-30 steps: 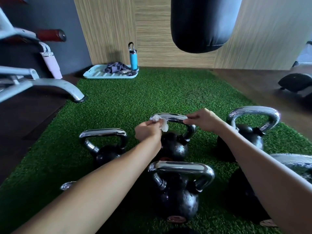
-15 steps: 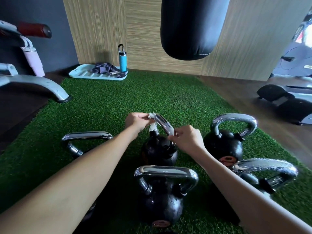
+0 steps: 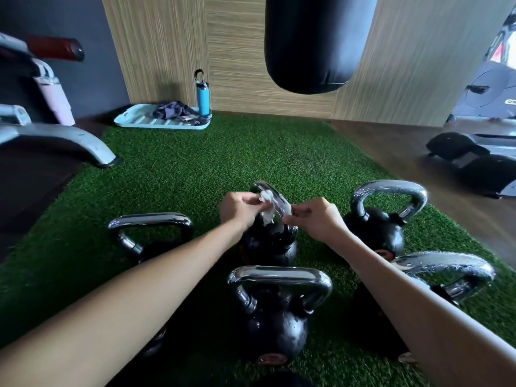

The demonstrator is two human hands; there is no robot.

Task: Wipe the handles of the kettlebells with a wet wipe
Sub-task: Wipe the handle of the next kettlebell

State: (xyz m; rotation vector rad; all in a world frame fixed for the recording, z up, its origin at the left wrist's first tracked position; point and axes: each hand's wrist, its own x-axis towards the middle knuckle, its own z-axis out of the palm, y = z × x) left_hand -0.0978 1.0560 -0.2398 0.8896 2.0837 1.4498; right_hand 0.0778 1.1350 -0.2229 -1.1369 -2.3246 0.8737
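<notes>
Wipe in left hand, on handle

Green turf covers the floor ahead of me through the middle of the frame, with dark wood floor along its right side. A wood-grain panelled wall runs across the top and meets a dark grey wall at upper left. A black punching bag hangs at top centre. At the turf's far edge I see a pale blue tray holding a crumpled cloth, with a blue bottle upright at its right end. A grey machine frame stands at far left.
</notes>
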